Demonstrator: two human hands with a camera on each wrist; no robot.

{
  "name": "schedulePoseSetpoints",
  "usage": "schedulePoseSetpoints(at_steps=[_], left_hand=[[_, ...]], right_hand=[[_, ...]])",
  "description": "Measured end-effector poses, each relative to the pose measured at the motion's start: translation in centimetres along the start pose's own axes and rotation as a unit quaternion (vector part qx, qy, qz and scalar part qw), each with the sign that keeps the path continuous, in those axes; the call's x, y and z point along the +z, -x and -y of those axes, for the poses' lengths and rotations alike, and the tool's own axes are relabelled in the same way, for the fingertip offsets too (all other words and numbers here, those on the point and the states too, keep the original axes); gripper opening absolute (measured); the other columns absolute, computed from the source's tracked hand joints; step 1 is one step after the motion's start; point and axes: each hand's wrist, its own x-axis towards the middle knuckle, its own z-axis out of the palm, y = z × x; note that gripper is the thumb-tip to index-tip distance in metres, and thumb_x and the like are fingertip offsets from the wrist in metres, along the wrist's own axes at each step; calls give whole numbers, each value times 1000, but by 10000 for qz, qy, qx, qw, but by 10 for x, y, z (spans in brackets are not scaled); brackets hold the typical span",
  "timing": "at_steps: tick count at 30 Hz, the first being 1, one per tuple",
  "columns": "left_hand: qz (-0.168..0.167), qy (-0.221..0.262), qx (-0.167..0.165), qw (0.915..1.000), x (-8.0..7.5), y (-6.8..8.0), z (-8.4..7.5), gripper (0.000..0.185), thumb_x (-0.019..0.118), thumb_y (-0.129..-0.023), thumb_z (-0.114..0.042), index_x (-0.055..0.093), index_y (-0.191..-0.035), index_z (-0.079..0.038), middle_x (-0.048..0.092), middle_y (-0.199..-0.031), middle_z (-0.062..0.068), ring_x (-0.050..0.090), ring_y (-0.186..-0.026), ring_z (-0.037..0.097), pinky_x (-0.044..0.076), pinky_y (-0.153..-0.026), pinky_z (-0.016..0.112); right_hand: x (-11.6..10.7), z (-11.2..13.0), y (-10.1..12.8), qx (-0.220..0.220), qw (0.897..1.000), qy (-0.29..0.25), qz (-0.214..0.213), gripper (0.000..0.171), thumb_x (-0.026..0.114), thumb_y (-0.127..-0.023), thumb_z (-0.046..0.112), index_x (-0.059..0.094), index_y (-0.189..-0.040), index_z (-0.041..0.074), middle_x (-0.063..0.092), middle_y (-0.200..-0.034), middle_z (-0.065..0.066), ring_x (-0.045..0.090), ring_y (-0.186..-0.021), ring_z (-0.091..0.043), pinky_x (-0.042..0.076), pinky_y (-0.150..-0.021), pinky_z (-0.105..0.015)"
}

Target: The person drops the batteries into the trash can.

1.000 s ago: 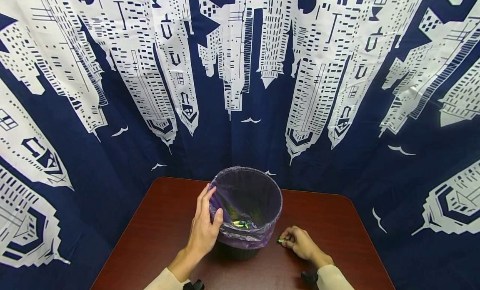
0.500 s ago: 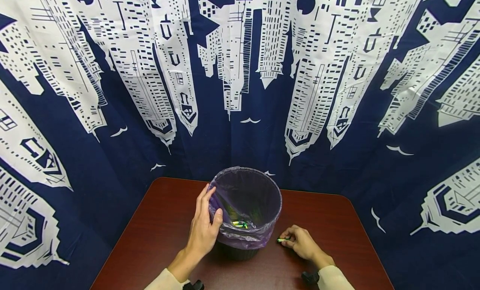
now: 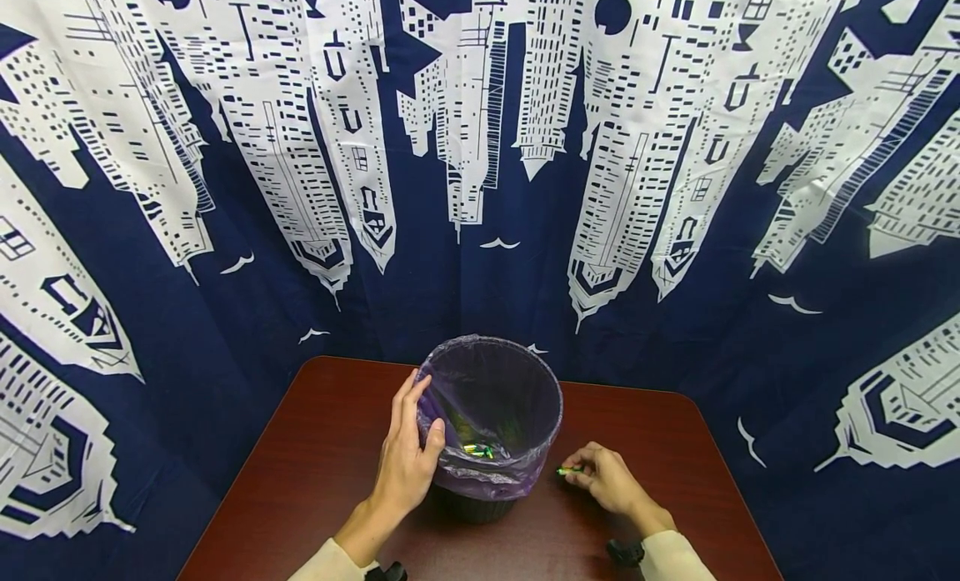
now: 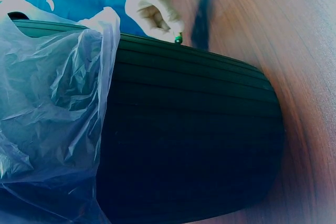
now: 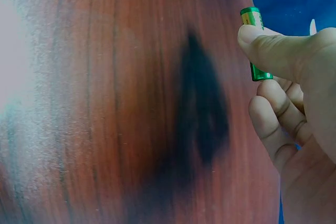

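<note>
A dark ribbed trash can [image 3: 480, 509] stands on the table, lined with a translucent purple bag [image 3: 498, 483] folded over its rim. My left hand [image 3: 405, 452] holds the can's left side, its fingers and thumb at the bagged rim. Inside the can lie several green and gold batteries [image 3: 477, 451]. To the right of the can, my right hand [image 3: 611, 479] is raised above the table. It pinches one small green and gold battery [image 5: 261, 71] between thumb and fingers, both ends of it showing in the right wrist view. The left wrist view does not show my left hand.
The reddish-brown wooden table [image 3: 300, 448] has rounded far corners. Behind and beside it hangs a dark blue curtain [image 3: 465, 289] with white skyline prints. A dark blurred shadow [image 5: 202, 108] falls on the tabletop below my right hand.
My right hand has risen slightly and shifted a little to the right, with the battery still pinched. My left hand and the trash can have stayed in place.
</note>
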Motion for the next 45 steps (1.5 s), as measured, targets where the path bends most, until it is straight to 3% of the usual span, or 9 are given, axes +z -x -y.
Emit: schedulePoseSetpoints(at_steps=[14, 27, 31, 45], left_hand=[[30, 50, -60, 10000, 1, -1, -1, 75, 67, -106, -24, 47, -177, -13, 38, -189, 13, 60, -159, 51, 64, -105, 76], [77, 120, -60, 9999, 1, -4, 1, 76, 67, -105, -22, 46, -177, -12, 38, -188, 20, 57, -162, 51, 60, -112, 78], [85, 141, -80, 9998, 1, -4, 1, 76, 67, -105, -22, 46, -178, -14, 37, -189, 16, 56, -163, 50, 59, -114, 78], [24, 89, -93, 9999, 1, 0, 4, 75, 65, -104, -23, 47, -177, -12, 39, -188, 18, 61, -158, 53, 63, -105, 79]], right_hand=[[-26, 17, -7, 86, 9996, 115, -258, 10, 89, -102, 8, 85, -110, 13, 76, -107, 1, 59, -89, 0, 56, -77, -20], [-54, 44, -19, -249, 9969, 338, -672, 16, 89, -101, 4, 83, -110, 16, 73, -101, 5, 61, -86, -2, 55, -74, -21], [-61, 50, -24, -433, 9952, 459, -750, 16, 89, -101, 3, 83, -110, 16, 73, -100, 5, 61, -85, -1, 55, -74, -21], [-83, 70, -33, -811, 9902, 613, -956, 19, 90, -98, 0, 82, -108, 14, 72, -98, 5, 62, -84, -2, 56, -72, -21]])
